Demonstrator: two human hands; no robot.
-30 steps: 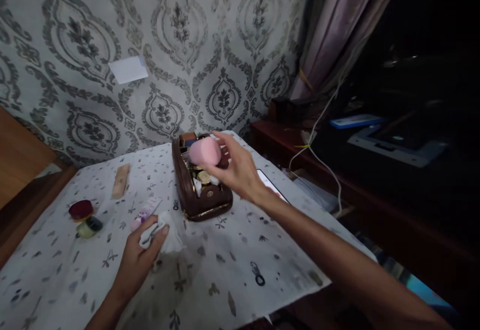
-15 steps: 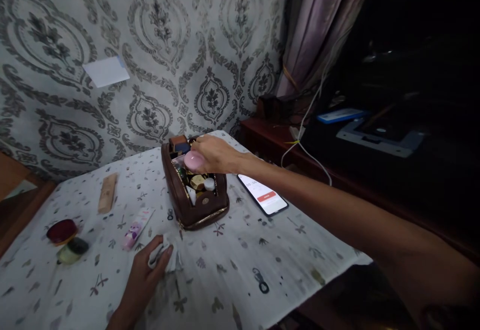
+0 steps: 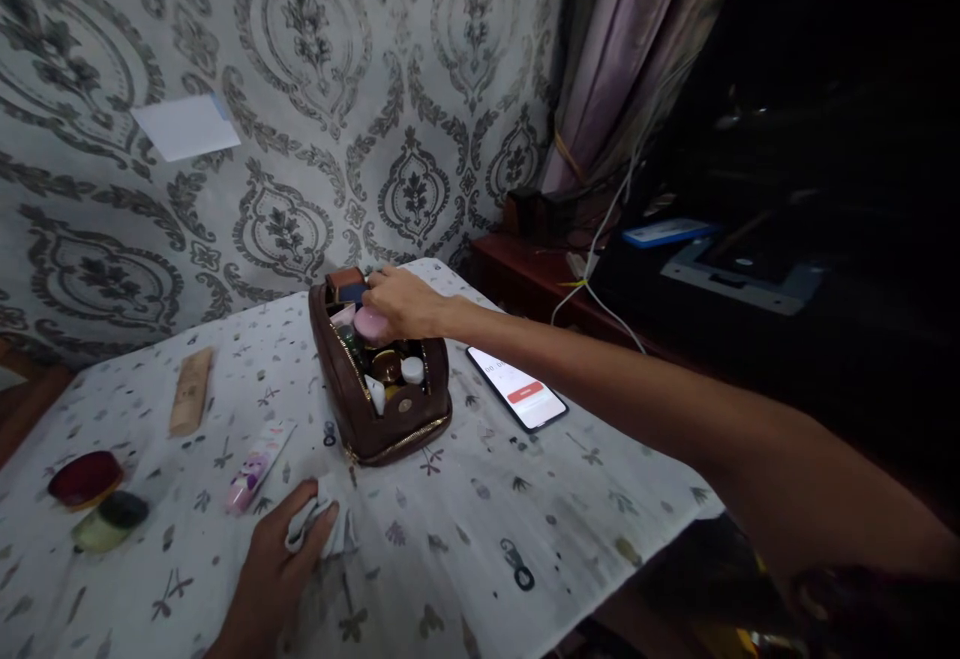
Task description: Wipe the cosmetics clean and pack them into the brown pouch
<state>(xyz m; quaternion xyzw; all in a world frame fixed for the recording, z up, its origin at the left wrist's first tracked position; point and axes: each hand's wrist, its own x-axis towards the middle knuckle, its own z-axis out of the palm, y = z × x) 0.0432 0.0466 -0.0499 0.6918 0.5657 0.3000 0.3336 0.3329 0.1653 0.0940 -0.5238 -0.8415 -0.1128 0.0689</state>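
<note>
A wall (image 3: 360, 179) in ornate grey pattern rose behind a table (image 3: 442, 559) spread with a printed cloth, where a person worked bare-handed over an open brown bag (image 3: 390, 434). The bag stood toward the table's far end, its unzipped mouth facing up and crowded with small containers. By the look of it, the work was partway along: the bag was well filled, while four articles lay outside it to the left, neither hand touching them.

The right hand (image 3: 405, 302) reached into the far part of the mouth, hiding some of what lay there. Its fingers were drawn in narrow on a rounded pink item (image 3: 370, 326), seemingly holding it, though the fingertips were out of sight. The item sat mostly within the bag, apparently not yet let go. The left hand (image 3: 281, 561), nearer the front, pinched a crumpled white wad (image 3: 337, 531) between thumb and fingers.

A lit phone (image 3: 517, 391) lay right of the bag, close beside the forearm's path. Across the left stretched a beige tube (image 3: 191, 394), a pink-and-white tube (image 3: 259, 466) and, overlapping in view, a dark red round container (image 3: 86, 479) and a green jar (image 3: 111, 522). A small white lid (image 3: 412, 370) showed inside the bag.
</note>
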